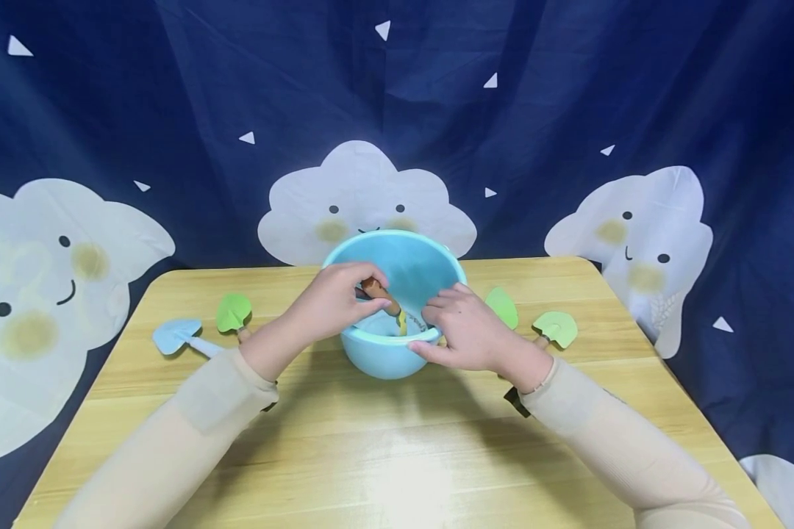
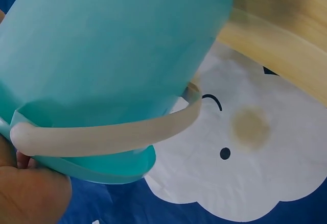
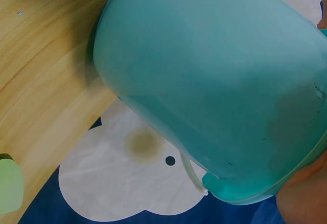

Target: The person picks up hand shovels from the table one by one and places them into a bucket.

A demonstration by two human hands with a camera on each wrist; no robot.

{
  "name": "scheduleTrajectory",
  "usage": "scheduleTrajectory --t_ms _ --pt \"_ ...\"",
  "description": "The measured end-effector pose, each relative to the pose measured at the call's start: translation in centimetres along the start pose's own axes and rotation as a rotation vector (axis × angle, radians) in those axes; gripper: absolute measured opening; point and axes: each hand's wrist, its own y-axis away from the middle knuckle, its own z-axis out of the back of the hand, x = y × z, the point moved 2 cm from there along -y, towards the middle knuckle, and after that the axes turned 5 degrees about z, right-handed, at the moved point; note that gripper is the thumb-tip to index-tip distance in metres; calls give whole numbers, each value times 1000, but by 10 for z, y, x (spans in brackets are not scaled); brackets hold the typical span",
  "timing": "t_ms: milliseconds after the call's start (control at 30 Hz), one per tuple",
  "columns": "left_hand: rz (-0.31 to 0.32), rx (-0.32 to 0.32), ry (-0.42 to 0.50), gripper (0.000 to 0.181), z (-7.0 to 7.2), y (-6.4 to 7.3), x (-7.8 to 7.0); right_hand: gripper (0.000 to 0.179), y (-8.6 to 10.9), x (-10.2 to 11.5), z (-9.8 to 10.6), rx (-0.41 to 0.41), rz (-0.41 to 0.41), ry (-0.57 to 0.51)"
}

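Note:
A light blue bucket (image 1: 382, 358) stands at the middle of the table, its mouth tipped toward me. Over its left side, my left hand (image 1: 331, 301) pinches a brown wooden handle (image 1: 390, 303) between thumb and fingers. The handle slants down into the bucket and ends in a yellow part (image 1: 402, 323); the tool's head is hidden. My right hand (image 1: 466, 334) grips the front right rim, thumb outside and fingers inside. In the left wrist view, the bucket's cream carrying handle (image 2: 102, 138) hangs across its wall. The right wrist view shows the bucket's side (image 3: 204, 81) close up.
To the left lie a light blue toy shovel (image 1: 175, 336) and a green one (image 1: 234, 312). On the right are another green shovel (image 1: 501, 307) and a pale green one (image 1: 556, 328), partly behind my right arm. A dark blue curtain (image 1: 198, 88) with clouds hangs behind the table.

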Motion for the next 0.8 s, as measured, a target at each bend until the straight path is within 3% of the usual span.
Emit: scheduleTrajectory --t_ms 567,800 --pt "8 22 -19 23 -10 -18 -14 60 -1 1 0 -9 11 4" --pt "55 63 -19 24 -14 -26 -16 59 -1 1 -1 -12 14 6"
